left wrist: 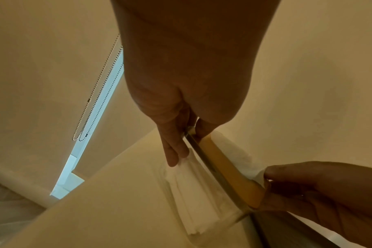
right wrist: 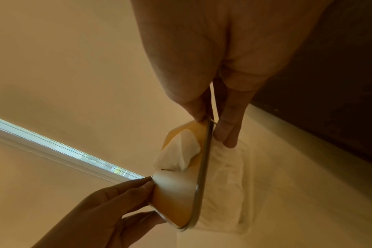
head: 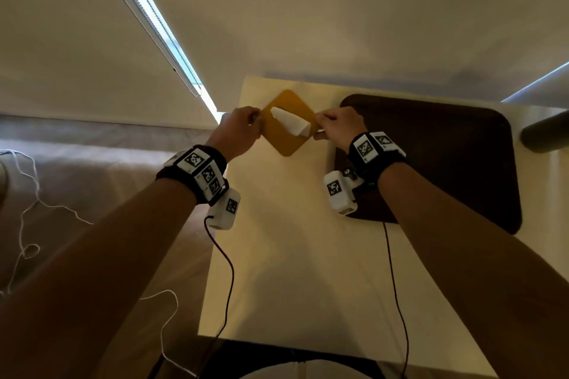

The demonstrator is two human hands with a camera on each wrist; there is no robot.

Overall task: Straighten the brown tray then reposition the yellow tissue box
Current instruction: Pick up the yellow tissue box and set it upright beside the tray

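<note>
Yellow tissue box (head: 289, 123) sits diamond-wise on the surface (head: 277, 255), just left of the brown tray (head: 446, 157). Left hand (head: 238, 132) and right hand (head: 340, 126) pinch opposite corners; grip narrow. Box possibly lifted slightly.

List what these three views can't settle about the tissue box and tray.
- Yellow tissue box: head view shows only its top; left hand and right hand cover two corners.
- Whether the box touches the table: unclear in every view.
- Brown tray: right forearm hides its near-left part; the right wrist view shows a dark sliver.
</note>
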